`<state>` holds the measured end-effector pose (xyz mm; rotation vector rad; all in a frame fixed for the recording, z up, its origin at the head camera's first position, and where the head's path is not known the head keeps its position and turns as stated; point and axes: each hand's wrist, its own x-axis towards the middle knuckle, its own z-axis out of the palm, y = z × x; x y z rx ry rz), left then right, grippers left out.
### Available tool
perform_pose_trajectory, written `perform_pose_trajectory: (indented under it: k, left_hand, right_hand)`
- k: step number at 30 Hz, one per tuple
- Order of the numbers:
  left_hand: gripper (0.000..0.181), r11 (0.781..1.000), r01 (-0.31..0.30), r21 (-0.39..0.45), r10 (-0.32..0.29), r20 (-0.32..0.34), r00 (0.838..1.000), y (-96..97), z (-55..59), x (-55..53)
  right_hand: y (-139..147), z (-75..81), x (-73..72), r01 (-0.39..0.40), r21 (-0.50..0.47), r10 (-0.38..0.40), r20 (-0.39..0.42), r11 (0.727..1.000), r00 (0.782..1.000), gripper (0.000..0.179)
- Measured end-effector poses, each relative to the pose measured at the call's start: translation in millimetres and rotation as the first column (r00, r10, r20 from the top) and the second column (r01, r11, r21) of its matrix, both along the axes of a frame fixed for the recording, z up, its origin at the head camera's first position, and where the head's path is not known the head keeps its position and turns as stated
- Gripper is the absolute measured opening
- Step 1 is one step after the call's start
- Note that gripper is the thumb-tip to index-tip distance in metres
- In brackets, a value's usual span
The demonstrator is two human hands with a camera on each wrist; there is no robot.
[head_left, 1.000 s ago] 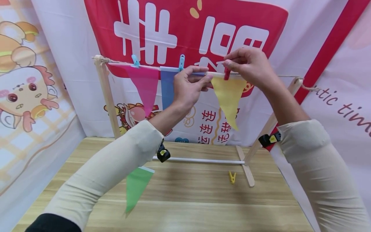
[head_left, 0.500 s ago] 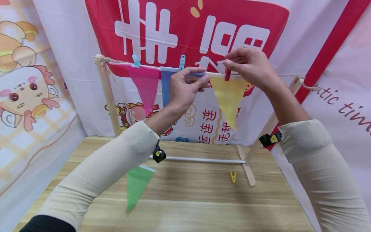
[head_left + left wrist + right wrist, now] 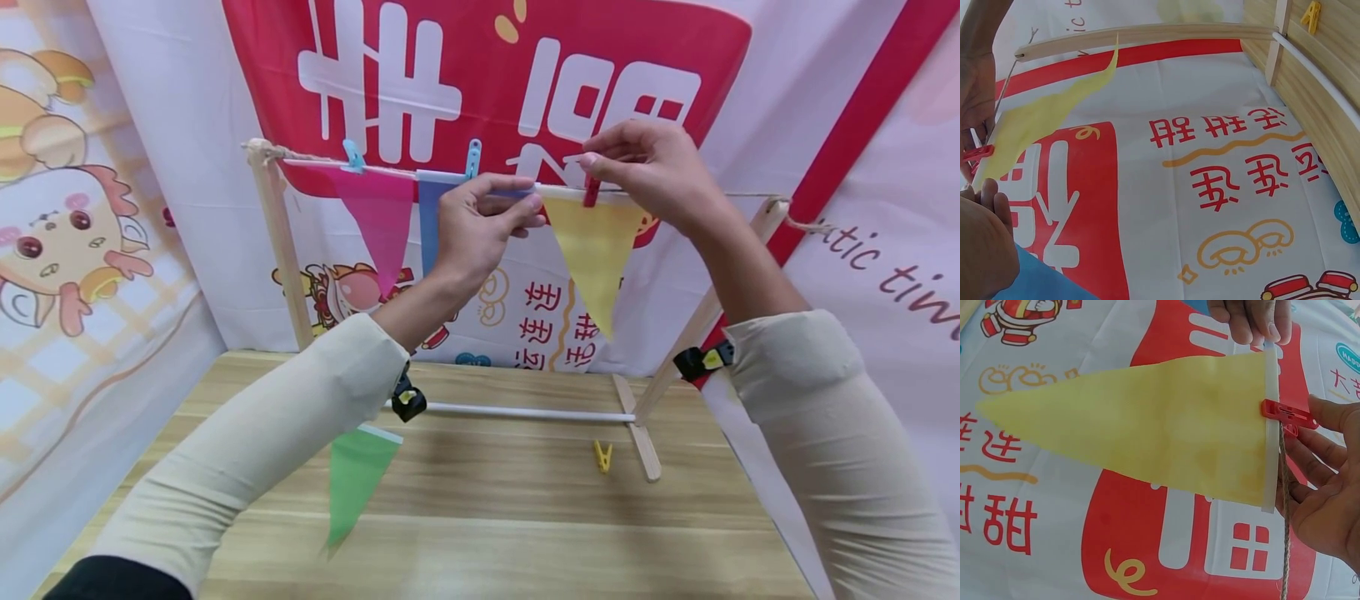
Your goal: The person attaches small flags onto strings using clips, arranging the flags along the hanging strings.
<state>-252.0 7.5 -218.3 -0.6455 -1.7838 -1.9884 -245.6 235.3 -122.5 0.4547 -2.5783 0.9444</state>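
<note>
A yellow pennant [image 3: 592, 250] with a white top edge hangs against the twine, its tip pointing down. My left hand [image 3: 476, 221] pinches the left end of that white edge between thumb and fingers. Near the middle of the edge sits a red clothespin [image 3: 1288, 412], its jaws over the white strip and the twine. My right hand [image 3: 656, 171] holds the clothespin's handles between thumb and fingers. To the left, a blue pennant [image 3: 429, 217] is partly hidden behind my left hand. A pink pennant [image 3: 382, 225] hangs farther left. Each has a light blue clothespin [image 3: 473, 158] on it.
The twine [image 3: 742, 195] runs between two wooden posts [image 3: 281, 242], joined low by a white rod [image 3: 525, 412]. A green pennant [image 3: 360, 479] and a yellow clothespin [image 3: 603, 457] lie on the wooden table [image 3: 525, 558]. A printed cloth stands behind.
My left hand has shifted slightly left along the pennant's edge. The yellow pennant's tip has swayed a little and hangs straighter. My right hand keeps its hold on the red clothespin.
</note>
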Motion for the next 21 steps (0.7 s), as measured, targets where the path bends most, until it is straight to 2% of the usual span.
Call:
perform_pose_trajectory:
  k: [8,13,21]
  left_hand:
    - [0.028,1.000,0.012,0.003,-0.012,0.008,1.000,-1.8,-0.6,-1.1]
    - [0.028,1.000,0.007,-0.004,-0.007,0.008,1.000,-4.6,-1.0,-1.8]
    - [0.028,1.000,0.002,-0.022,-0.001,0.021,1.000,-10.3,-2.8,-3.3]
  right_hand:
    - [0.3,-0.4,0.6,-0.006,-0.006,0.006,-0.017,1.000,1.000,0.053]
    - [1.2,-1.6,0.5,0.024,-0.024,-0.025,-0.031,0.999,0.999,0.055]
    - [9.4,-6.7,1.0,0.035,-0.153,-0.052,-0.109,0.988,0.993,0.054]
